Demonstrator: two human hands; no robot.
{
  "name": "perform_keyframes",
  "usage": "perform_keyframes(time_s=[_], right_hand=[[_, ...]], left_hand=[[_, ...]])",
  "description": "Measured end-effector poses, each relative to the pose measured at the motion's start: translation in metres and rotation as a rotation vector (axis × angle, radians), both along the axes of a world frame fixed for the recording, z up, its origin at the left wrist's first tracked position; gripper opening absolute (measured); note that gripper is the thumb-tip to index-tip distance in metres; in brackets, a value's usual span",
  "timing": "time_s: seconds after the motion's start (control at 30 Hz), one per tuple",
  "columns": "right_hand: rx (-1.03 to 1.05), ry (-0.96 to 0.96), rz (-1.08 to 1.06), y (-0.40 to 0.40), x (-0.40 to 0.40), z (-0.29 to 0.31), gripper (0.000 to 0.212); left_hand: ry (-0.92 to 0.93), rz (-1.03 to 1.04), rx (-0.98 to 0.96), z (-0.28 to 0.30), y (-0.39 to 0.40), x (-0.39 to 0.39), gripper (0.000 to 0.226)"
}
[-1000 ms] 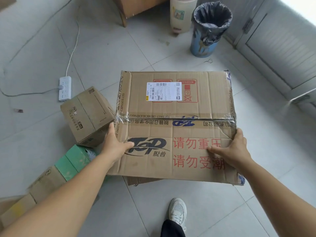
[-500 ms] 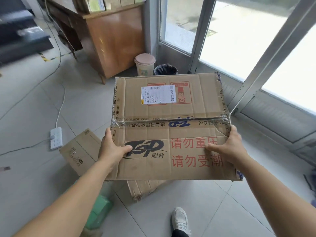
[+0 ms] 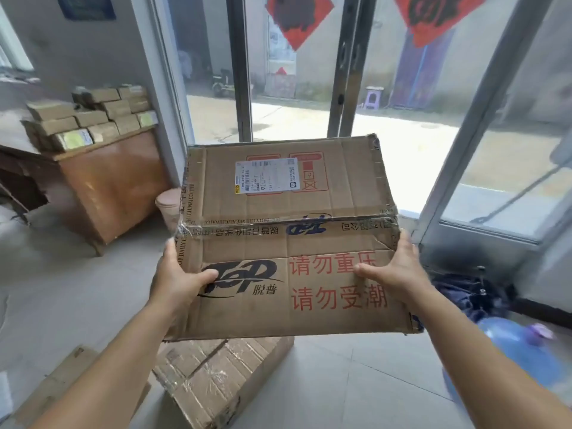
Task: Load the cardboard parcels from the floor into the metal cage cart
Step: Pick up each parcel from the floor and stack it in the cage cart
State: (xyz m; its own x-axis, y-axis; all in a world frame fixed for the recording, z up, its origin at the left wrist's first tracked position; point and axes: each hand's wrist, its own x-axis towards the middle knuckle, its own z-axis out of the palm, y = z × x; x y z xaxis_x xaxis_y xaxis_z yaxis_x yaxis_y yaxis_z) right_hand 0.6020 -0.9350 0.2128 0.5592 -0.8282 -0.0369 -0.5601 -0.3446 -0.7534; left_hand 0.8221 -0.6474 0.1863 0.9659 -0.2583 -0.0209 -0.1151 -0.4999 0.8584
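Gripping the big parcel [image 3: 291, 243], both hands [image 3: 176, 283] lift it above grey floor tiles [image 3: 340, 382] near glass doors [image 3: 402, 103].

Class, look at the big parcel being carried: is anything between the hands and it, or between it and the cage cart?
Nothing separates them: the left hand and right hand grip the big parcel directly. The cart is out of view, so that path cannot be judged.

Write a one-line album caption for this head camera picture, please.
Left hand and right hand grip a large cardboard parcel above another parcel on the floor.
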Motion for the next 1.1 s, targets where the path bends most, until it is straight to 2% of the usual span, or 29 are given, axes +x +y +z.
perform_keyframes(time_s=[0.23,0.4,0.5,0.6,0.8,0.97,1.1], right_hand=[[-0.069,-0.100,-0.199,-0.012,-0.139,0.056,0.112],[-0.124,-0.128,-0.329,0.005,-0.249,0.090,0.114],[-0.150,-0.130,-0.402,0.019,-0.307,0.108,0.102],[-0.190,-0.129,-0.484,0.033,-0.356,0.121,0.093],[-0.228,-0.112,-0.717,0.069,-0.440,0.132,0.110],[-0.210,-0.103,-0.918,0.112,-0.498,0.128,0.111],[-0.186,-0.077,-1.080,0.154,-0.538,0.119,0.115]], left_hand=[[-0.069,-0.204,-0.120,0.047,-0.068,-0.075,0.114],[-0.086,-0.341,-0.181,0.079,-0.095,-0.158,0.101],[-0.098,-0.411,-0.203,0.096,-0.107,-0.205,0.107],[-0.071,-0.496,-0.244,0.109,-0.121,-0.245,0.101],[-0.061,-0.730,-0.249,0.124,-0.159,-0.303,0.084],[-0.062,-0.932,-0.263,0.132,-0.183,-0.360,0.069],[-0.045,-1.078,-0.249,0.130,-0.195,-0.407,0.070]])
